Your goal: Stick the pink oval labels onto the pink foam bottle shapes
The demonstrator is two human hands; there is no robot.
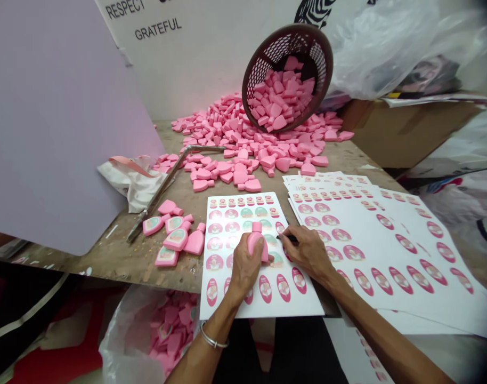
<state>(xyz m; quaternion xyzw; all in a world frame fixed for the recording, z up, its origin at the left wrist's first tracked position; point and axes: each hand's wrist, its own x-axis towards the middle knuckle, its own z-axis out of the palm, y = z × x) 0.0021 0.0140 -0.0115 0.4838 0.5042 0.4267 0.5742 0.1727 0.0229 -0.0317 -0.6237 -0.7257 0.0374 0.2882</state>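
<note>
1. A pink bottle [255, 239] is being clasped in the left hand [243, 264], fingers and thumb closed around its body, the cap pointing away over a sheet of stickers [267, 310].
2. In the right hand [308, 250], a slim dark tool [288, 238] is being pinched above the sheet's right side, near the bottle.
3. Left of the sheet, more bottles [175, 238], some labelled, are being borne by the table [119, 261].

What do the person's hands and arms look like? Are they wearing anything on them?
The left hand and right hand are bare, with no gloves. No sleeves show on either arm. A thin, shiny, silver-coloured bangle circles the left arm; none shows on the right.
</note>
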